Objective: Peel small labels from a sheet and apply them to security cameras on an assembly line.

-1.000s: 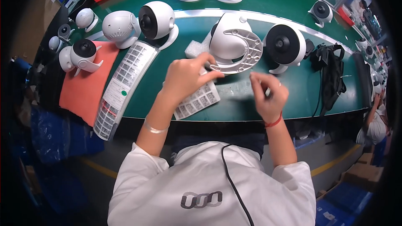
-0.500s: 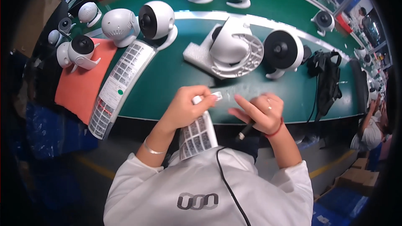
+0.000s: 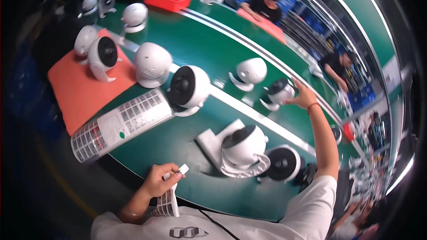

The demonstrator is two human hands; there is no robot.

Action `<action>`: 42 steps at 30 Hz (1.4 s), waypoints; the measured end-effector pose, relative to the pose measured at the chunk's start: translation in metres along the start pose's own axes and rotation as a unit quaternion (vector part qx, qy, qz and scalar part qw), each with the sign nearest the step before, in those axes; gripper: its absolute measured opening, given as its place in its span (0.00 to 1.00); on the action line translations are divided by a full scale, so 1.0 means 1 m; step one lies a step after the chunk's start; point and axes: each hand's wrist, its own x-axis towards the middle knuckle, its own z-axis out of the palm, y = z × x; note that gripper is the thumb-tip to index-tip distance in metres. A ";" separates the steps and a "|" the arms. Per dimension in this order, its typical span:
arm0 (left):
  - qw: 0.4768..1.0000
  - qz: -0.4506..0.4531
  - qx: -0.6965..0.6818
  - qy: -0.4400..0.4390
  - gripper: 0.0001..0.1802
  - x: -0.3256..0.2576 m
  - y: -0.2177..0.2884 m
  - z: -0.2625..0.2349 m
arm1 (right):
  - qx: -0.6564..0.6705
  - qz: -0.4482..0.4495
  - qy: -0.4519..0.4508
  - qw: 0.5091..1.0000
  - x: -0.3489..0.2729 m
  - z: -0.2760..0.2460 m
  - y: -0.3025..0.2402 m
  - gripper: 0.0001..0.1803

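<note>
My left hand (image 3: 161, 180) is closed on a folded sheet of printed labels (image 3: 166, 203), which hangs below it against my shirt. A small white label (image 3: 183, 169) stands out at the tip of its thumb and forefinger. Stretched far forward, my right hand (image 3: 304, 96) has thumb and fingers spread around the right side of a small white ball-shaped camera (image 3: 279, 90) with a black front. That camera stands on the green belt; whether the fingertips press on it I cannot tell. A similar white camera (image 3: 251, 71) is just left of it.
Nearer me, a white camera (image 3: 247, 147) lies tilted on a foam block (image 3: 208, 144) beside another camera (image 3: 282, 163). A long label sheet (image 3: 122, 126), an orange mat (image 3: 75, 91) and more cameras are at left. A red bin (image 3: 168, 0) and co-workers are beyond.
My right hand has gone from beside my left hand out to the camera on the far belt. My left hand keeps the labels. The view has turned and tilted.
</note>
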 end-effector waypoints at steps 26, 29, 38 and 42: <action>0.985 0.113 -0.112 0.073 0.13 -0.014 -0.017 -0.031 | 0.081 -0.504 0.203 0.835 0.010 -0.222 -0.491 0.51; 0.993 0.114 0.018 0.040 0.10 -0.007 -0.015 -0.026 | 0.048 -0.558 0.196 0.805 0.032 -0.183 -0.597 0.59; 0.987 0.148 -0.051 0.046 0.10 -0.010 -0.016 -0.029 | -0.038 -0.521 -0.034 0.852 0.099 -0.095 -0.726 0.59; 0.996 0.075 -0.023 0.039 0.07 -0.005 -0.011 -0.041 | -0.051 -0.524 -0.016 0.850 0.122 -0.074 -0.705 0.69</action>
